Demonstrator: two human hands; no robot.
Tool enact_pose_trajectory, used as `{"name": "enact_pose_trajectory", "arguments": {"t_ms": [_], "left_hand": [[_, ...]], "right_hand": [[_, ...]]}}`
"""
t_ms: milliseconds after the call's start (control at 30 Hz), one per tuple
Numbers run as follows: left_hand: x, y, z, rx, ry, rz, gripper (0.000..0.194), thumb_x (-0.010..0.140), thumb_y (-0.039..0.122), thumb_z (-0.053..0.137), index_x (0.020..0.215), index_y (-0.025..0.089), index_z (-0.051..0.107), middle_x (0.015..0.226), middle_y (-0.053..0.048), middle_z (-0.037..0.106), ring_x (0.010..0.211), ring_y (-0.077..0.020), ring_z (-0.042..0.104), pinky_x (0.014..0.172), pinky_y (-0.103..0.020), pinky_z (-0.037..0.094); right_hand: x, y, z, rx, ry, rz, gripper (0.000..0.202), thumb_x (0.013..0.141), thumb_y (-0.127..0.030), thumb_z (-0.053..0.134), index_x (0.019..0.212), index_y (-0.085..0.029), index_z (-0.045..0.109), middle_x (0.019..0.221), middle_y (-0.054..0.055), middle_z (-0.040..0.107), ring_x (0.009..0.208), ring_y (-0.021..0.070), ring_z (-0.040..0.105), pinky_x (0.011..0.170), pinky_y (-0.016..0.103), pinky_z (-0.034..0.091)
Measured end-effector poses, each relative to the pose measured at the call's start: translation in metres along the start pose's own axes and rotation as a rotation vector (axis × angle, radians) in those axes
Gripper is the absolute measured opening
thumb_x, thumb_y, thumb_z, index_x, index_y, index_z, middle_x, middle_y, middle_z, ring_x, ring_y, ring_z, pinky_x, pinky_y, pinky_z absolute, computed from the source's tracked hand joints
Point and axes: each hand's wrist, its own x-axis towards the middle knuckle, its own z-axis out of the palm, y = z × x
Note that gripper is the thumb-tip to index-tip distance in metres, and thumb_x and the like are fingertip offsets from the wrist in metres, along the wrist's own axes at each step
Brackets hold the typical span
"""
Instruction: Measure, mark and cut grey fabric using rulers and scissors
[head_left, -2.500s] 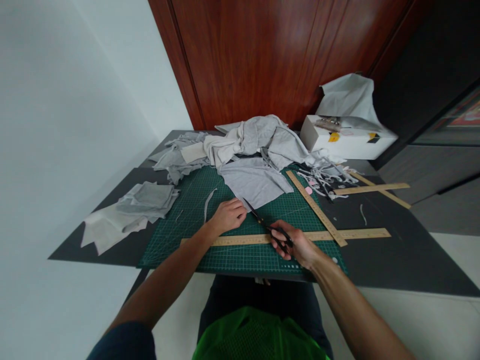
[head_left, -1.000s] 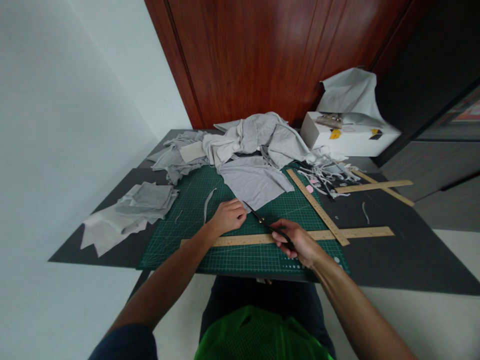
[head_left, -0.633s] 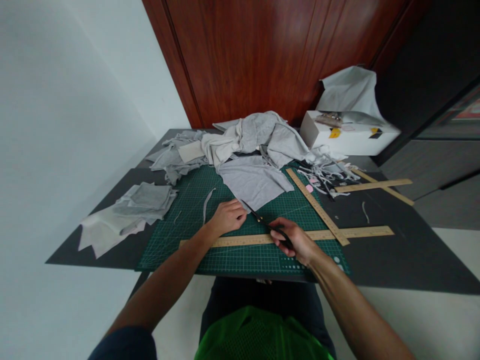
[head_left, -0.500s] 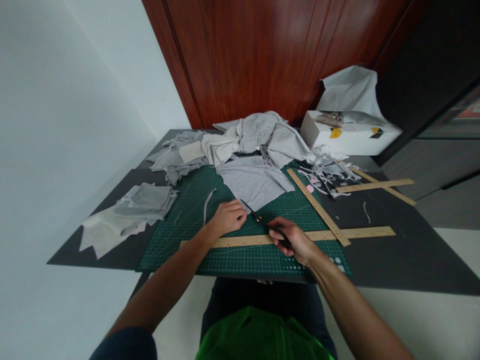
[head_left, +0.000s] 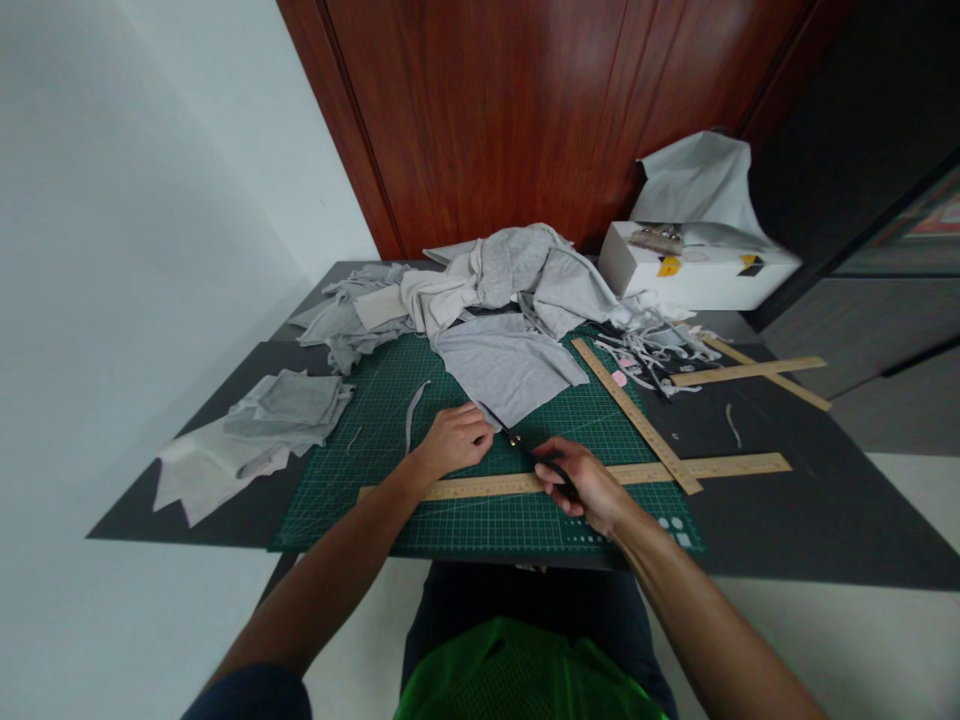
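Black-handled scissors (head_left: 517, 440) are in my right hand (head_left: 576, 480), whose fingers wrap round the handles. Their blades point up and left, along the lower left edge of a grey piece of fabric (head_left: 514, 365). My left hand (head_left: 457, 440) is closed at the fabric's near corner, its fingertips pinching the edge beside the blades. The fabric lies on a green cutting mat (head_left: 480, 525). Beneath both hands a wooden ruler (head_left: 487, 487) crosses the mat. Left of my left hand lies a thin grey fabric strip (head_left: 412, 415).
Crumpled grey cloth (head_left: 517, 265) is heaped at the back. Folded fabric pieces (head_left: 292, 410) lie on the left. Another wooden ruler (head_left: 634, 415) slants across the mat's right side. Fabric scraps (head_left: 652, 335) and a white box (head_left: 697, 265) sit at the back right.
The scissors and my right hand have shifted very slightly to the left. My left hand keeps its hold at the fabric's corner, and the view has tilted a little.
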Motion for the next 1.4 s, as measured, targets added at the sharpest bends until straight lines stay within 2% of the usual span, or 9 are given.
{"name": "enact_pose_trajectory", "arguments": {"t_ms": [633,833,967,1400], "left_hand": [[-0.002,0.000,0.001,-0.044,-0.026,-0.031,0.029,0.090,0.009,0.058,0.065,0.021,0.064,0.065,0.000,0.063,0.064,-0.0148,0.057,0.060,-0.030,0.046],[-0.002,0.001,0.001,-0.037,-0.036,-0.030,0.030,0.090,0.009,0.059,0.062,0.022,0.062,0.063,0.001,0.061,0.062,-0.0148,0.055,0.059,-0.030,0.045],[-0.001,0.002,-0.001,-0.037,-0.026,-0.025,0.031,0.090,0.009,0.059,0.061,0.021,0.061,0.062,0.001,0.060,0.062,-0.0143,0.055,0.058,-0.029,0.044],[-0.003,0.003,0.001,-0.063,-0.039,-0.035,0.027,0.087,0.009,0.060,0.063,0.021,0.062,0.063,0.000,0.063,0.063,-0.0151,0.057,0.059,-0.029,0.046]], "right_hand": [[0.015,0.001,0.004,0.033,-0.042,-0.013,0.048,0.065,-0.045,0.075,0.102,-0.022,0.056,0.056,-0.008,0.055,0.038,0.0079,0.039,0.034,0.019,0.016],[0.018,0.001,0.008,0.045,-0.028,-0.014,0.046,0.063,-0.043,0.076,0.101,-0.021,0.058,0.056,-0.007,0.056,0.037,0.0074,0.039,0.034,0.019,0.013],[0.015,-0.001,0.009,0.026,-0.008,-0.012,0.044,0.063,-0.040,0.075,0.100,-0.021,0.059,0.056,-0.007,0.055,0.038,0.0076,0.040,0.034,0.019,0.016],[0.023,-0.008,0.011,0.032,-0.031,-0.038,0.041,0.063,-0.040,0.075,0.095,-0.020,0.058,0.054,-0.007,0.055,0.037,0.0077,0.039,0.033,0.020,0.015]]}}
